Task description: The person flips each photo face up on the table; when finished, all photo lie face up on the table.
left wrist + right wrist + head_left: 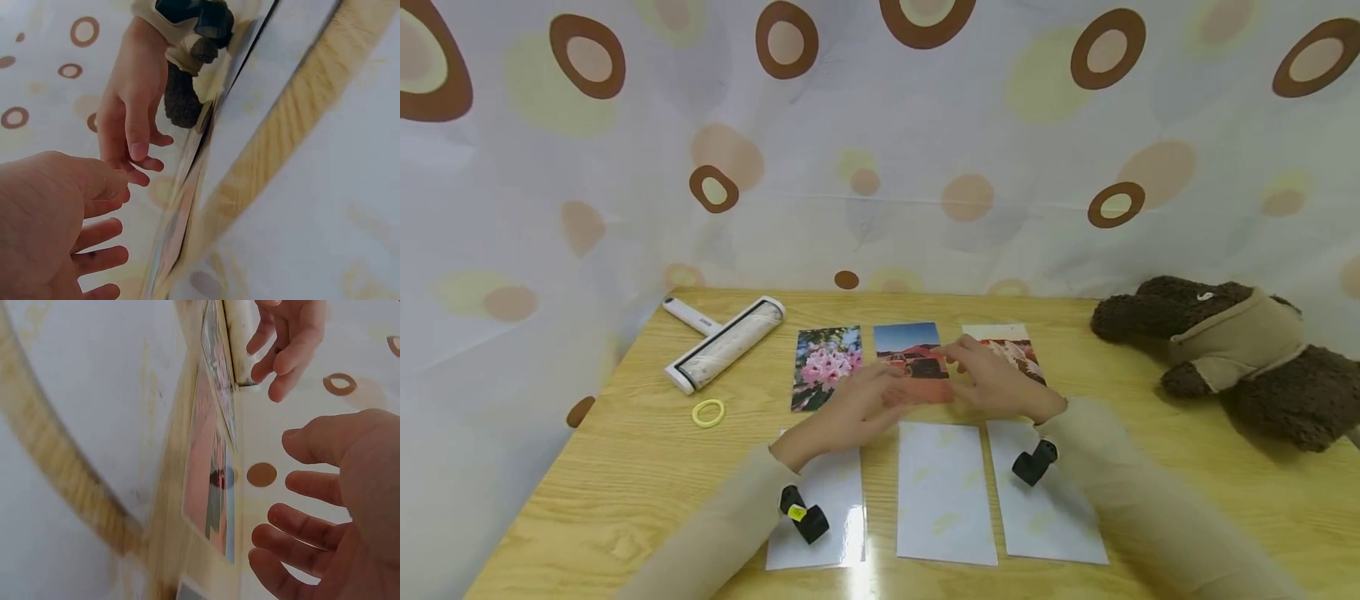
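Both bare hands hover over a row of photo prints with nothing between their fingers. My left hand (859, 403) is over the gap between the pink-flower photo (827, 367) and the middle photo of a red vehicle (912, 362). Above the space between the vehicle photo and a reddish photo (1021, 354) is my right hand (996, 382), which hides part of the latter. Loosely bent, spread fingers show in the left wrist view (100, 250) and the right wrist view (300, 531). Nearer me lie three white sheets (946, 492), the left one partly under my left forearm.
A white lint roller (726, 343) lies at the back left, with a yellow ring (708, 412) just in front of it. At the right a brown plush toy (1240, 350) in a tan garment lies on the wooden table (625, 467). A patterned curtain (910, 150) hangs behind.
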A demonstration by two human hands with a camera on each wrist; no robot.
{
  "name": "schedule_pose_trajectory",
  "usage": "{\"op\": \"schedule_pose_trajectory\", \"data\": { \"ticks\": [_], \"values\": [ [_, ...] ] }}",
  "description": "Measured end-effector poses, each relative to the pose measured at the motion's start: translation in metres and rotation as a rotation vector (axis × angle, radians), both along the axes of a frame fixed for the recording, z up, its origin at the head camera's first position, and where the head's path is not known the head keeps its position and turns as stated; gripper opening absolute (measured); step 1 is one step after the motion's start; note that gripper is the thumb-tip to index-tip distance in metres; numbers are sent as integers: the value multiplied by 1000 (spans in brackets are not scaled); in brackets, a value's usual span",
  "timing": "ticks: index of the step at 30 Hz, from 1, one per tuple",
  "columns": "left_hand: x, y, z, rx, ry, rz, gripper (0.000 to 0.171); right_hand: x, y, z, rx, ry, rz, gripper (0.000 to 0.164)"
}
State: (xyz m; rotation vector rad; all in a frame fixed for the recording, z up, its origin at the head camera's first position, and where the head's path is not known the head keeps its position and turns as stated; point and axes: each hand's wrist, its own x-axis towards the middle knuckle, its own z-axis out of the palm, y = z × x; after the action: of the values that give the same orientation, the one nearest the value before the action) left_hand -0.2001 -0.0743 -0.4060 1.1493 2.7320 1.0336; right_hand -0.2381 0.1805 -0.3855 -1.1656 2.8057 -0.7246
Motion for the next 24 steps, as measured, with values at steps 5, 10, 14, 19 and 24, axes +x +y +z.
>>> {"op": "schedule_pose_trajectory", "data": {
  "ticks": [5, 10, 14, 19, 24],
  "values": [
    [17, -35, -7, -6, -34, 53, 31, 5, -29, 0, 22, -6, 59, 42],
    [38, -61, -15, -28, -22, 114, 32, 11, -55, -3, 26, 28, 132, 40],
    [52, -77, -18, -62, -17, 182, 31, 16, -73, -7, 69, -12, 188, 42],
    [66, -98, -19, -58, 5, 250, 28, 24, -97, -8, 180, -60, 250, 51],
    [78, -119, -26, 1, 24, 278, 28, 30, -114, -7, 234, -72, 315, 61]
  ]
}}
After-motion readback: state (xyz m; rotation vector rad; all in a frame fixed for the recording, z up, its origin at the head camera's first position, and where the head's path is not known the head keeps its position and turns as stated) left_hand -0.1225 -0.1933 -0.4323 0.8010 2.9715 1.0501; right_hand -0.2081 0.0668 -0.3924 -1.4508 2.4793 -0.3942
